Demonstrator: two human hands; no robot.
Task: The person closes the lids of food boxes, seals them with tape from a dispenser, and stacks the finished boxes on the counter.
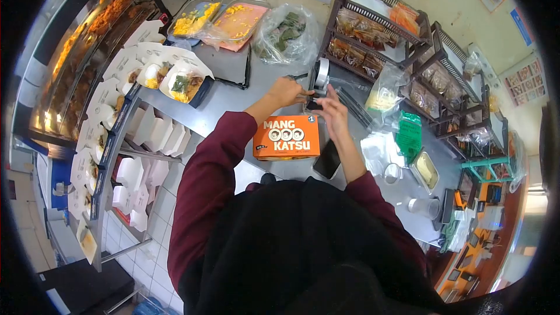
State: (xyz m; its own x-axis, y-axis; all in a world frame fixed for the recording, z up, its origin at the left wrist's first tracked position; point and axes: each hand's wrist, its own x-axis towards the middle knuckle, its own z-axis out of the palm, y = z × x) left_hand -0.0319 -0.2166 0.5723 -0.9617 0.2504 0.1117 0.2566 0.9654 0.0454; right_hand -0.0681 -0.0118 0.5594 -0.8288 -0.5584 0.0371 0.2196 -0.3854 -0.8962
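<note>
A black tape dispenser (315, 88) with a pale tape roll (322, 73) stands on the metal counter, beyond an orange food box. My left hand (287, 91) reaches in from the left, its fingers closed against the dispenser's side. At the dispenser's near end, my right hand (333, 109) has bent fingers close together; any strip of tape between them is too small to make out. Just below both hands sits the closed orange box (286, 137), printed "MANG KATSU". A dark phone (327, 159) lies beside it, under my right wrist.
Open boxes of food (185, 83) line the left counter beside a heated display case (87, 52). Metal trays (238, 20) and a plastic bag of green leaves (286, 34) lie at the back. Brown crates (373, 9) of packets stand right, near a metal tin (426, 170).
</note>
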